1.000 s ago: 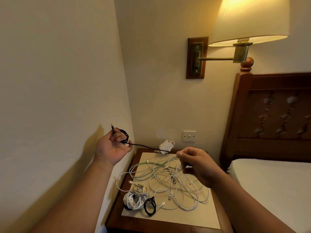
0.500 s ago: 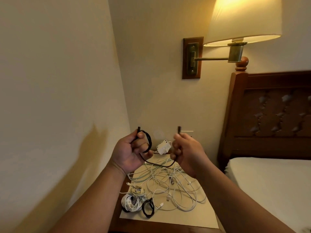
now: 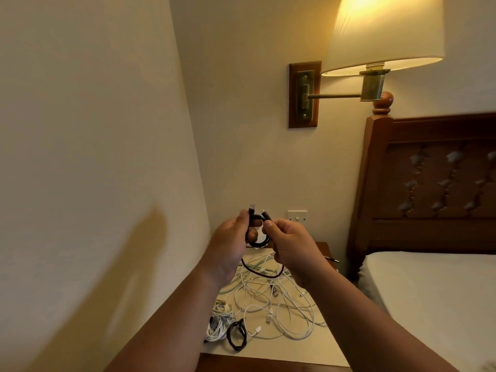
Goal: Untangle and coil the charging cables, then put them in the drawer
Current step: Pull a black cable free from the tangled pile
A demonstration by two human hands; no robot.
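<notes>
Both hands are raised together above the nightstand (image 3: 271, 363). My left hand (image 3: 230, 245) grips a small coil of black cable (image 3: 259, 241), one plug sticking up past the fingers. My right hand (image 3: 290, 248) pinches the same cable near its other plug, and a slack loop hangs below both hands. On the tabletop lies a tangle of white and pale green cables (image 3: 271, 294). A coiled white cable (image 3: 217, 322) and a coiled black cable (image 3: 236, 335) lie at the front left. No drawer is in view.
A wall rises close on the left. A wall lamp (image 3: 375, 41) on a brass arm hangs above right. The wooden headboard (image 3: 429, 183) and white mattress (image 3: 429, 291) border the nightstand on the right. A wall switch (image 3: 297, 215) sits behind my hands.
My hands have come together in front of me. The black cable's free end has been brought up to the coil, and the hanging loop between them is shorter.
</notes>
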